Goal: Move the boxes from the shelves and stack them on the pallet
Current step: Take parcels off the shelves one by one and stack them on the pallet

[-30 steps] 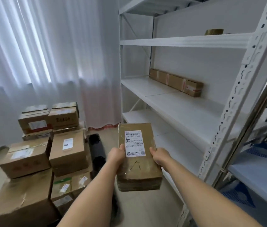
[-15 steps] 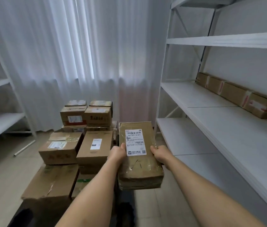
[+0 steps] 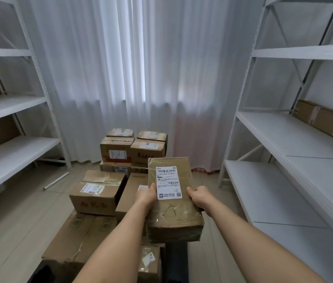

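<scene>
You grip the flat brown taped cardboard box at its long edges, left hand and right hand opposed, keeping it level above the stacked brown cartons.

Flat brown cardboard box with a white barcode label, wrapped in clear tape, held level in the air, gripped at its two long sides above the stacked brown cardboard boxes on the floor. Long brown cardboard box with taped bands lying on the white metal shelves at right, against the wall.
</scene>
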